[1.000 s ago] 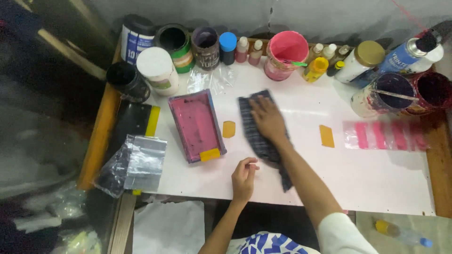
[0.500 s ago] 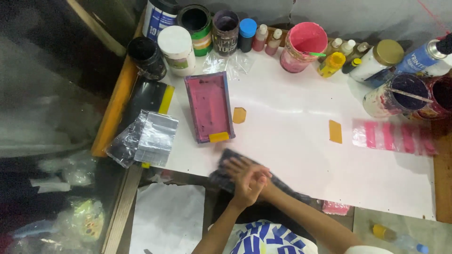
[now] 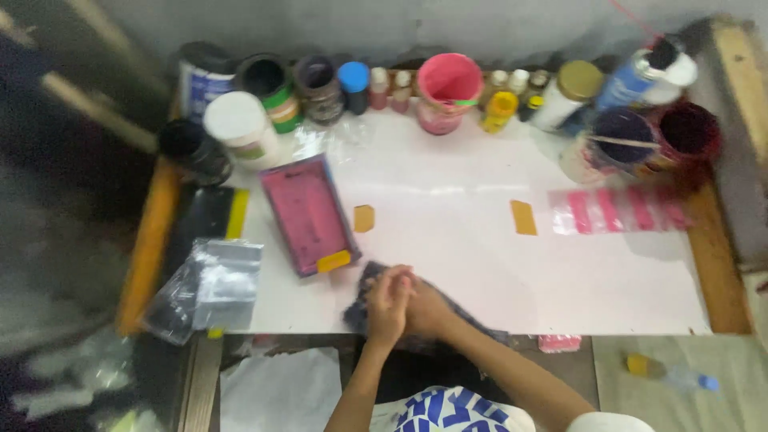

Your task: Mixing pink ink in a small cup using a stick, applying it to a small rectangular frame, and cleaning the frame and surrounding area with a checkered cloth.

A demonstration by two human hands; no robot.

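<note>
My left hand [image 3: 387, 302] and my right hand [image 3: 424, 308] are pressed together over a dark checked cloth [image 3: 362, 298] at the near edge of the white table [image 3: 448, 224]. Both hands grip the cloth, which is bunched under them and hangs off the table edge. Just left of the hands lies a pink rectangular frame [image 3: 307, 214] with a yellow tab at its near end. The picture is blurred, so the finger positions are unclear.
Paint jars and bottles line the far edge, among them a pink bucket [image 3: 447, 90] and a white-lidded jar [image 3: 238, 127]. Two tan tape patches [image 3: 523, 217] and a pink striped sheet [image 3: 620, 210] lie on the table. Clear plastic bags [image 3: 210, 286] sit at the left.
The cloth was on the middle of the table under my right hand a second ago. It has been drawn to the near edge and both hands have closed on it together.
</note>
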